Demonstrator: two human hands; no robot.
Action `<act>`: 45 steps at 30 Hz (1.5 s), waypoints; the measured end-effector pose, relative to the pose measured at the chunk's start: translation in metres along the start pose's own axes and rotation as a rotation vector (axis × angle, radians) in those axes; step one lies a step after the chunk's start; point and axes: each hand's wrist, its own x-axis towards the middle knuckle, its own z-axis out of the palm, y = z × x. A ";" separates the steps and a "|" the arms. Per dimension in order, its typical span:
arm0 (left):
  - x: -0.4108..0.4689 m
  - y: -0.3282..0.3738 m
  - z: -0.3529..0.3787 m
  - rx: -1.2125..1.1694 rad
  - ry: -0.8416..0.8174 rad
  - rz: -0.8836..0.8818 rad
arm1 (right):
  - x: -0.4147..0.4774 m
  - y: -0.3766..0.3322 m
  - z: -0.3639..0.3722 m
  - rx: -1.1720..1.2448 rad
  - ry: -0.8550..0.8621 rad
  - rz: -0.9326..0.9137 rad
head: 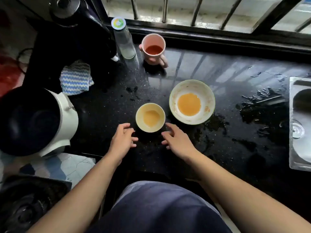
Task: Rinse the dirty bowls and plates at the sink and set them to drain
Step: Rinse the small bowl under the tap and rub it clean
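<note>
A small cream bowl (150, 117) with orange residue stands on the black counter (235, 125), near its front edge. A larger white bowl (192, 101), also smeared orange, sits just right of and behind it. My left hand (123, 138) hovers open at the small bowl's lower left. My right hand (176, 138) is open at its lower right. Neither hand touches the bowl. A pink cup (153, 47) with red liquid stands farther back. The steel sink (299, 125) lies at the right edge, partly cut off.
A clear bottle (123, 39) with a white cap stands left of the cup. A blue-and-white cloth (75, 78) and a white cooker with a dark pot (33, 121) are on the left. Water puddles (257, 105) spread between the bowls and the sink. Window bars (196, 10) run behind.
</note>
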 end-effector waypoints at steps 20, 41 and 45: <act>-0.023 0.035 0.054 0.035 -0.574 0.149 | -0.071 0.024 -0.039 0.010 0.330 0.128; -0.279 -0.004 0.388 0.490 -1.127 0.329 | -0.322 0.331 -0.223 0.351 0.897 0.172; -0.338 -0.015 0.459 0.465 -1.087 0.360 | -0.358 0.382 -0.278 0.386 0.882 0.137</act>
